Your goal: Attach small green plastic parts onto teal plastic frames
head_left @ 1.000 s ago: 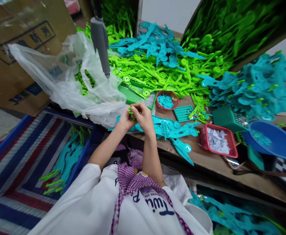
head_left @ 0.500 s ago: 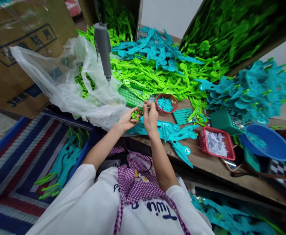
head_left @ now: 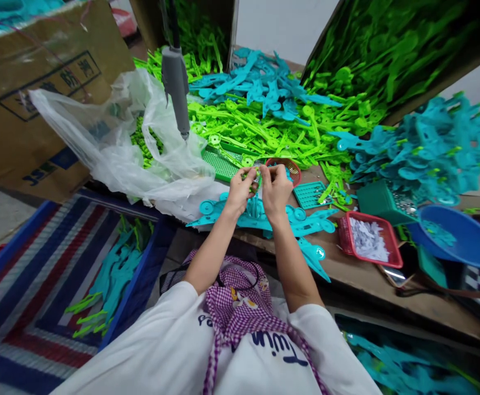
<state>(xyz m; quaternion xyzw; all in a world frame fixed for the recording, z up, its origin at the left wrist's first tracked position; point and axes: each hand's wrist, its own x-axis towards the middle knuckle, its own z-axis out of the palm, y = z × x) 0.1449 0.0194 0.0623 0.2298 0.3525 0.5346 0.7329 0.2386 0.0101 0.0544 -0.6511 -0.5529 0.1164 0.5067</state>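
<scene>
Small green pieces (head_left: pixel 254 174) lie in my left hand (head_left: pixel 241 189), whose fingers curl round them. Close beside it, my right hand (head_left: pixel 276 189) is closed in a pinch at the fingertips; what it holds is too small to make out. Both hands are just above the teal plastic parts (head_left: pixel 256 216) at the table's front edge. Behind them are a green perforated tray (head_left: pixel 223 163) and a red round basket (head_left: pixel 295 171), partly hidden by my right hand. A teal ridged tray (head_left: pixel 311 195) lies to the right.
A grey hanging screwdriver (head_left: pixel 176 90) points down behind a plastic bag (head_left: pixel 120 159). Green parts (head_left: pixel 256 129) are heaped at the back. A red basket (head_left: pixel 371 240) and a blue bowl (head_left: pixel 462 236) stand right; a striped crate (head_left: pixel 46 274) is left.
Both hands have moved right, over the teal parts. My left hand has turned and its fingers have curled in over the green pieces. The view has shifted slightly.
</scene>
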